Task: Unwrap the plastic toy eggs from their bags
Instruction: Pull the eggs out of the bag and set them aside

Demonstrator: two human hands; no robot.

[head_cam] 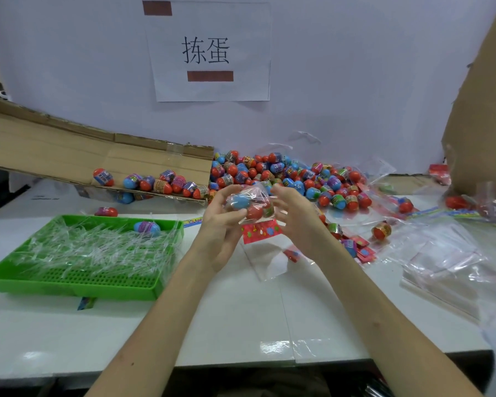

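The eggs [292, 179] in the heap are mostly red and blue, a few purple or green — each banded with a busy multicoloured label. The clear bag [249, 206] shows one pale blue egg and red ones through it. Its card [259, 231] is red with what look like small blue, green and white shapes. The tray [69, 287] is bright green with a dotted grid floor, under clear-white strips [98, 247]. White bench [241, 325], brown cardboard [69, 150], white sign [212, 53] — black characters, two rust-brown bars.

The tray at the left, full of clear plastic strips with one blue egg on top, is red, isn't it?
Not red: the head view shows the tray is green. It does hold clear plastic strips and one blue egg.
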